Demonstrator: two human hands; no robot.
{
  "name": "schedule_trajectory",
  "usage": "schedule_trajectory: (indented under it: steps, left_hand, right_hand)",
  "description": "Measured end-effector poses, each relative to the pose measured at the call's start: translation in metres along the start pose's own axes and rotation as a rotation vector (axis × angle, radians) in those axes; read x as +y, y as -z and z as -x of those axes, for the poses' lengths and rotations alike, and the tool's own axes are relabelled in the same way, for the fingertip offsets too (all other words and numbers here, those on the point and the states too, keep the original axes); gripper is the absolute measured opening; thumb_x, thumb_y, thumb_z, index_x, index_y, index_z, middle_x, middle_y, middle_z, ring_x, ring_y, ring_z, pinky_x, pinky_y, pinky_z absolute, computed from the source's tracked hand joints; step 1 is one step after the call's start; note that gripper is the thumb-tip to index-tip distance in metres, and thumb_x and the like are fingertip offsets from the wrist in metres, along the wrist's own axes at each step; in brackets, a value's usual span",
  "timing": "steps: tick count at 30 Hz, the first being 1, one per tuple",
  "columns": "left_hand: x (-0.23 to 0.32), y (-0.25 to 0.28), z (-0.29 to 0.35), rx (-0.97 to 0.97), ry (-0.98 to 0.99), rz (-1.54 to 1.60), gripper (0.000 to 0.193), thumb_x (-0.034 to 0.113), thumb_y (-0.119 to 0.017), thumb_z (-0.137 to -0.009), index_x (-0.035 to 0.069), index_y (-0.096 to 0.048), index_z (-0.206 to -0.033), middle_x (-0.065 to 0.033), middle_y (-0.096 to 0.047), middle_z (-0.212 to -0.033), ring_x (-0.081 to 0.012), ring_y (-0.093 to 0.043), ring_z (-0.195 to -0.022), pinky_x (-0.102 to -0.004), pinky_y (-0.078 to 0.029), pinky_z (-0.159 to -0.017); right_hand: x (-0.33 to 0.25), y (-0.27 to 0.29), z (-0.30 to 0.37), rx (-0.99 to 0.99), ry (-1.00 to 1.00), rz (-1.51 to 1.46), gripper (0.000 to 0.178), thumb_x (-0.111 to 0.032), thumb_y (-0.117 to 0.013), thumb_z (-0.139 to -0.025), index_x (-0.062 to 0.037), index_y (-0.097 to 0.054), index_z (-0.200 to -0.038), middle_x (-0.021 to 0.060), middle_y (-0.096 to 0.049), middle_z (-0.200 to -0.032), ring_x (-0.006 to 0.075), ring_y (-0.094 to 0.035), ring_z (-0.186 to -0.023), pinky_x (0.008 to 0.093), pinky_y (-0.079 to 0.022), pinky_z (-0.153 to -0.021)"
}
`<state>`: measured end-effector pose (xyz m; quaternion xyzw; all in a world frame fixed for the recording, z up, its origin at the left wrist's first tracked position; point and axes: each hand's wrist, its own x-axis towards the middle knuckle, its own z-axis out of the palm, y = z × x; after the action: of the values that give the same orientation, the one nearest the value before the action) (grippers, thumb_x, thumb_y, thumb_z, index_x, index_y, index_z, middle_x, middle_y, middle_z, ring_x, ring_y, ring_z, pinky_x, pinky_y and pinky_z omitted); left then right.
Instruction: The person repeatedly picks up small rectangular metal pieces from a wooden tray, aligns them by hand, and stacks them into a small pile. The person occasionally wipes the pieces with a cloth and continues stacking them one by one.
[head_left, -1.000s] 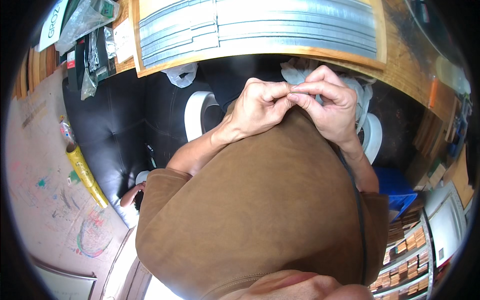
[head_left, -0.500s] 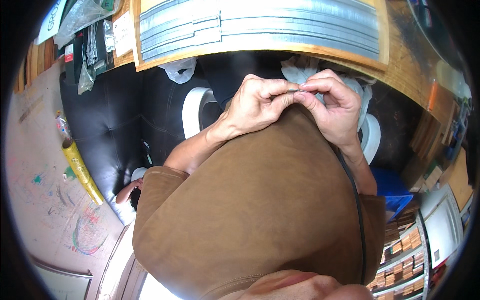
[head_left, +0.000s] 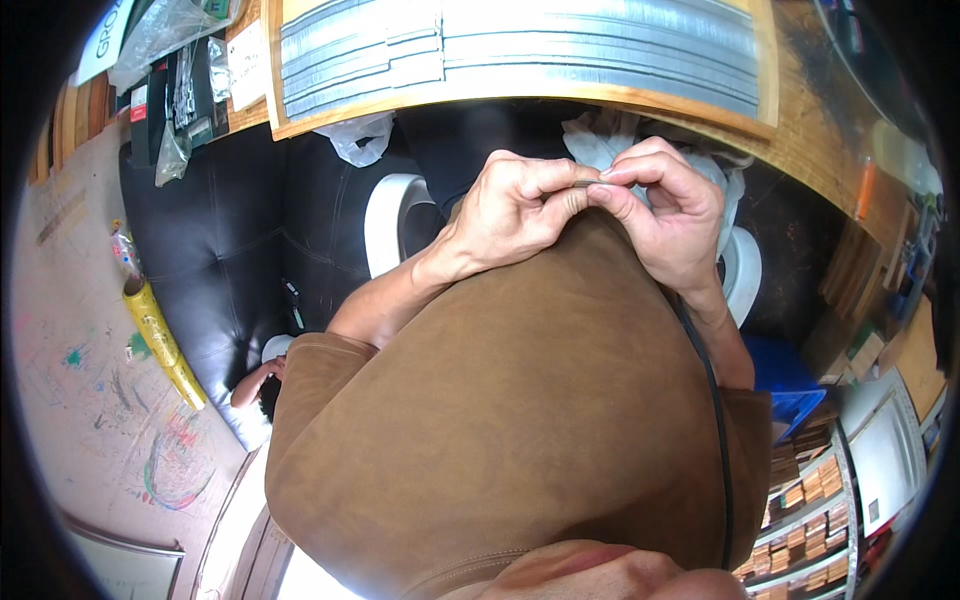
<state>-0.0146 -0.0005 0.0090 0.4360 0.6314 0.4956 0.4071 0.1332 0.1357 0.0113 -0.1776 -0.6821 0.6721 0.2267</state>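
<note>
Both my hands meet in front of my chest, just short of the table edge. My left hand (head_left: 512, 203) pinches a small, thin, dark strip (head_left: 586, 184) between thumb and fingers. The thumb and forefinger of my right hand (head_left: 668, 210) close on the other end of that strip. Most of it is hidden by the fingertips, so its kind is unclear. Beyond the hands, a wooden tray (head_left: 590, 101) holds rows of thin grey metal-looking strips (head_left: 600, 55) laid side by side.
A wooden table (head_left: 800, 165) carries the tray. White chair arms (head_left: 392, 225) flank me, and a black padded sofa (head_left: 220, 230) lies left with part of another person (head_left: 262, 385) beside it. A yellow roll (head_left: 165, 345) leans there. To the right are a blue bin (head_left: 785, 390) and shelves of wood pieces (head_left: 812, 530).
My hands keep the same pinch at the same place. The view has shifted very slightly; nothing was taken up or let go.
</note>
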Motion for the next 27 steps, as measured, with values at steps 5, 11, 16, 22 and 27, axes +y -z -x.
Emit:
schedule_trajectory:
  steps: [5,11,16,22,27]
  left_hand:
    - [-0.0004,-0.0008,0.0008,0.002,0.000,0.006,0.018,0.004,-0.076,-0.092,-0.002,-0.077,-0.109,-0.0158,-0.079,-0.090,-0.0154,-0.077,-0.079,-0.0246,-0.059,-0.068]
    - [0.0017,-0.0019,0.0012,0.006,-0.004,0.013,0.018,0.003,-0.076,-0.092,-0.002,-0.076,-0.109,-0.0160,-0.079,-0.091,-0.0160,-0.077,-0.079,-0.0246,-0.059,-0.068]
    - [-0.0015,-0.0054,0.0016,0.031,-0.032,0.060,0.017,0.002,-0.076,-0.092,-0.002,-0.077,-0.109,-0.0156,-0.079,-0.090,-0.0151,-0.076,-0.078,-0.0244,-0.059,-0.067]
    - [0.0000,-0.0057,0.0007,0.029,0.005,0.039,0.017,0.002,-0.077,-0.091,-0.002,-0.077,-0.107,-0.0151,-0.079,-0.089,-0.0131,-0.075,-0.076,-0.0237,-0.058,-0.065]
    - [0.0022,-0.0098,-0.0036,0.061,-0.013,0.065,0.016,0.001,-0.076,-0.091,-0.002,-0.077,-0.107,-0.0143,-0.079,-0.088,-0.0129,-0.075,-0.076,-0.0237,-0.058,-0.066]
  right_hand:
    - [-0.0012,0.0000,0.0005,-0.003,-0.004,-0.012,0.012,0.006,-0.079,-0.084,0.0017,-0.072,-0.092,0.0066,-0.068,-0.091,0.0123,-0.065,-0.084,0.0243,-0.053,-0.076]
    - [-0.0030,0.0013,0.0014,-0.006,-0.002,-0.028,0.010,0.008,-0.076,-0.086,0.0017,-0.070,-0.091,0.0065,-0.067,-0.092,0.0124,-0.065,-0.085,0.0246,-0.053,-0.076]
    - [-0.0042,0.0026,0.0015,-0.004,0.028,0.114,0.009,0.004,-0.077,-0.085,0.0005,-0.070,-0.091,0.0072,-0.068,-0.089,0.0147,-0.066,-0.081,0.0265,-0.053,-0.073]
    - [-0.0064,0.0013,0.0001,0.014,0.060,0.184,0.008,0.002,-0.077,-0.085,0.0006,-0.070,-0.090,0.0084,-0.070,-0.088,0.0170,-0.067,-0.078,0.0276,-0.053,-0.071]
    - [-0.0058,0.0015,0.0028,0.095,0.037,0.137,0.007,0.002,-0.076,-0.087,0.0015,-0.070,-0.090,0.0085,-0.069,-0.087,0.0165,-0.067,-0.079,0.0273,-0.053,-0.071]
